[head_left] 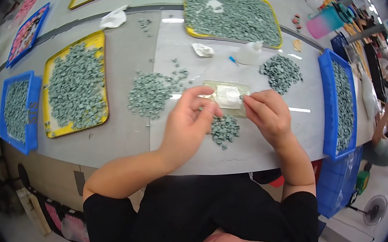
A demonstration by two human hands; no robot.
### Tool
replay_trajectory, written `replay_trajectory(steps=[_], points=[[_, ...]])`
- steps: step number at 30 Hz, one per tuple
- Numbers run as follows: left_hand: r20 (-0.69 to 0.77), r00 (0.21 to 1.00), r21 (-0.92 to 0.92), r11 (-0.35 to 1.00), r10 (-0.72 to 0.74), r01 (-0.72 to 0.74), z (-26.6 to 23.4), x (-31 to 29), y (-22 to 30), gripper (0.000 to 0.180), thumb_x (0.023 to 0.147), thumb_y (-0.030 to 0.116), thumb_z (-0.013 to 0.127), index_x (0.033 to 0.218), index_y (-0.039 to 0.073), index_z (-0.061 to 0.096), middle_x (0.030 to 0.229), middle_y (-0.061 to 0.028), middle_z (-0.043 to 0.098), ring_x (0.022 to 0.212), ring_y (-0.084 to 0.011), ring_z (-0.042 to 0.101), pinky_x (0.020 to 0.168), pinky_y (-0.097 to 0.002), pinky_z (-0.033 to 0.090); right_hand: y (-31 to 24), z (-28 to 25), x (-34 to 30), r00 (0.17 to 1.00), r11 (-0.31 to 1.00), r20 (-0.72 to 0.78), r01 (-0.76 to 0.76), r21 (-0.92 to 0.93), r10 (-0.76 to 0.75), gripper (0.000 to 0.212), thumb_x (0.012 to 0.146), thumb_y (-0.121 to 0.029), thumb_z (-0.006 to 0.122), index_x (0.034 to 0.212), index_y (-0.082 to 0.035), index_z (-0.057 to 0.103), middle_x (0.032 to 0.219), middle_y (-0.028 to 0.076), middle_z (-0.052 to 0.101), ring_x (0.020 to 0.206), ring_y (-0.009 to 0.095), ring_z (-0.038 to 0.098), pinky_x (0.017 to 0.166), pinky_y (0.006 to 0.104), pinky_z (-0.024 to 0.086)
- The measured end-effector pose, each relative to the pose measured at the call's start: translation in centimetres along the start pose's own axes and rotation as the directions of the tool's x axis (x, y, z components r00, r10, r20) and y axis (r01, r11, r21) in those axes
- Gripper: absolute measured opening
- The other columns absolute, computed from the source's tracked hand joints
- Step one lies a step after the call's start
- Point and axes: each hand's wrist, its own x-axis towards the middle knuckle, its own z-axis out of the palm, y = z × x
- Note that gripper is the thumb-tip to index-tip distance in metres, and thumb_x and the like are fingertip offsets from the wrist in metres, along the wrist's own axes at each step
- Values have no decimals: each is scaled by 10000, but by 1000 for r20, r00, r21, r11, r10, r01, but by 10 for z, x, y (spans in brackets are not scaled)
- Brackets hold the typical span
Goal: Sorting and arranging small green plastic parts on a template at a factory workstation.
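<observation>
In front of me lies a clear, yellowish rectangular plate (239, 87) with a white block (228, 97) on it, which has a round raised part. My right hand (269, 116) is at its right side, thumb and finger pinched together at the round part; what they hold is too small to make out. On the left side, my left hand (189, 123) has its fingers curled and thumb pressed in, close to the plate's left edge. Whatever it holds is hidden. Just below the plate sits a small pile of grey-green pieces (225, 130).
Loose grey-green piles lie left (150, 94) and right (280, 73). A white squeeze bottle (249, 53) stands behind the plate, near a blue-tipped item (233, 60) and crumpled tissue (203, 50). Yellow-rimmed trays (104, 87) and blue bins (325, 102) of pieces surround the work area.
</observation>
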Motion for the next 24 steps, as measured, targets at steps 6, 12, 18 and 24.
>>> replay_trajectory(steps=[6, 12, 18, 24], points=[[-12, 988, -134, 979, -154, 151, 5, 11, -3, 201, 933, 121, 465, 1066, -27, 498, 879, -72, 567, 520, -24, 315, 447, -180, 280, 9, -2, -9, 992, 988, 94, 98, -118, -87, 294, 615, 7, 689, 904, 3, 637, 806, 73, 590, 692, 219, 574, 581, 313, 456], [-18, 982, -83, 979, -191, 189, 2, 12, -9, 242, 917, 107, 493, 1116, -29, 518, 919, -67, 556, 533, -31, 324, 471, -176, 288, 9, -3, -9, 985, 979, 132, 129, -160, -109, 308, 629, -37, 637, 935, -2, 642, 836, 72, 588, 721, 218, 577, 592, 315, 464], [-86, 979, -82, 980, -187, 180, 7, 14, -8, 170, 903, 97, 523, 1027, -19, 519, 835, -46, 543, 539, -30, 336, 471, -180, 292, 7, 0, -7, 985, 984, 138, 120, -131, -102, 286, 635, -26, 646, 921, -4, 644, 827, 73, 590, 726, 221, 580, 593, 314, 469], [3, 970, -147, 959, -243, 241, -2, 13, -15, 153, 936, 179, 490, 924, 26, 498, 716, -8, 495, 517, -34, 305, 453, -185, 262, 1, 7, -11, 966, 934, 21, -253, 251, 256, 207, 701, 55, 666, 901, 7, 643, 803, 86, 605, 722, 187, 575, 599, 287, 457]])
